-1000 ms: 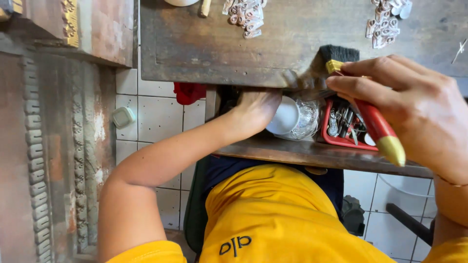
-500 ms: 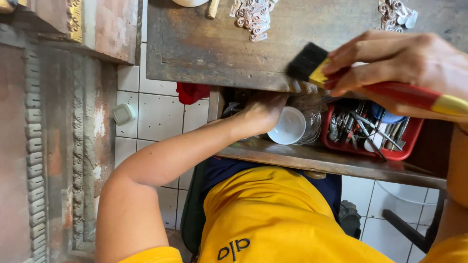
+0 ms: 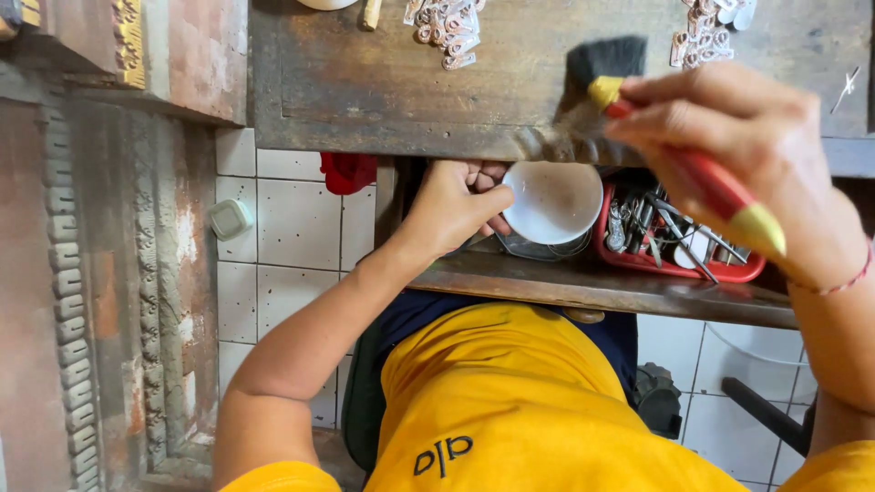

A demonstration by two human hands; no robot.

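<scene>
Both hands busy: our left hand gripped the white dish below the bench edge; right hand clasped the brush. Dish looked likely to tip, held by its rim alone.

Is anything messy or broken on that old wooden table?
Nothing looks spilled or broken. The wooden table is worn and scratched. The right hand holds a red-handled brush at its edge, while the left hand holds a small white dish just below. The red tray is a jumble of metal tools.
</scene>
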